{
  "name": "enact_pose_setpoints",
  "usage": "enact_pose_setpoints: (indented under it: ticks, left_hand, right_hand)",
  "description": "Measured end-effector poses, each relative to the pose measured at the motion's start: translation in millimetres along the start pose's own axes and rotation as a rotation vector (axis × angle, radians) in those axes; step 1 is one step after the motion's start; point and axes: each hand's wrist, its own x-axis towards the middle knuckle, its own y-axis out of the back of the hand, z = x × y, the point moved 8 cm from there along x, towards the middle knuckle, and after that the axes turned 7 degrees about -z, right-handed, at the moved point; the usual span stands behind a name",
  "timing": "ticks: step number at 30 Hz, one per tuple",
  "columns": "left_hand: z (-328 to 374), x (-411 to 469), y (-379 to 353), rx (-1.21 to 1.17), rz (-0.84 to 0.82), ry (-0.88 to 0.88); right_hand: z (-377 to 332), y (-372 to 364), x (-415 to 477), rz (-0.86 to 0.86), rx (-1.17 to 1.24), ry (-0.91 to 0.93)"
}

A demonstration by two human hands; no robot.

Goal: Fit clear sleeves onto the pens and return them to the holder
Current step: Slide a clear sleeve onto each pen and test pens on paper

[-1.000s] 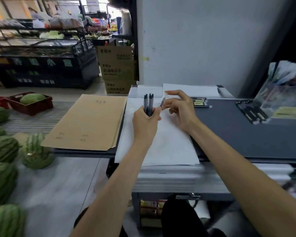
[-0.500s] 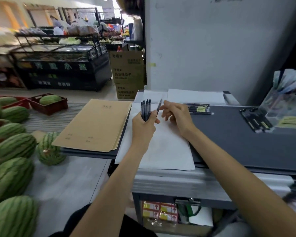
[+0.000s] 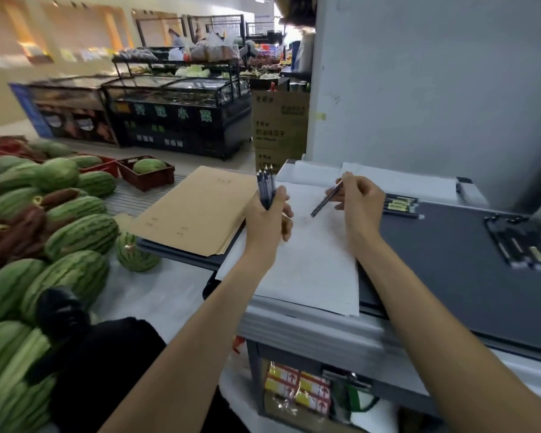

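Hands apart. My left hand (image 3: 267, 221) grips bundle of slim dark plastic pens (image 3: 265, 189), tips up. Right hand (image 3: 359, 201) pinches single dark pen (image 3: 324, 200) over white paper sheet (image 3: 313, 264). Pens likely light, stiff, slick; hold at mid-barrel.

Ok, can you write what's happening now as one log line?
left hand: grips pen bundle | right hand: pinches single pen | underneath: white paper

You've got a bunch (image 3: 266, 190) of dark pens upright in your left hand (image 3: 267, 225), tips at 12 o'clock. A single pen (image 3: 325, 200) is pinched in your right hand (image 3: 358, 203), slanted, with its lower end toward 7 o'clock. Just at 3 o'clock of that hand, a row of pens (image 3: 400, 206) lies flat on the mat (image 3: 450, 276).
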Motion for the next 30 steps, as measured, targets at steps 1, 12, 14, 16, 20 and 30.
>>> enact_pose_setpoints:
  ticks: [1,12,14,16,20,30]
  left_hand:
    - [-0.6,0.6,2.3,-0.041,0.017,-0.001]
    - [-0.6,-0.6,9.6,-0.245,0.024,0.061]
    - [0.7,-1.1,10.3,-0.285,-0.004,0.071]
    - [-2.1,-0.8,10.5,-0.401,-0.066,0.095]
    - [-12.7,1.0,12.8,-0.474,-0.056,0.204]
    - [-6.4,-4.6,20.7,-0.401,0.016,0.103]
  right_hand:
    - [-2.8,0.8,-1.6,0.017,0.006,0.017]
    - [-3.7,-34.8,27.5,-0.349,-0.443,-0.162]
    - [-4.0,-46.7,28.7,-0.447,-0.630,-0.091]
    - [-1.6,-57.5,22.3,-0.536,-0.740,-0.021]
    - [0.9,-65.9,11.1,-0.582,-0.836,0.084]
    - [7.4,-66.9,8.6,-0.535,-0.917,0.080]
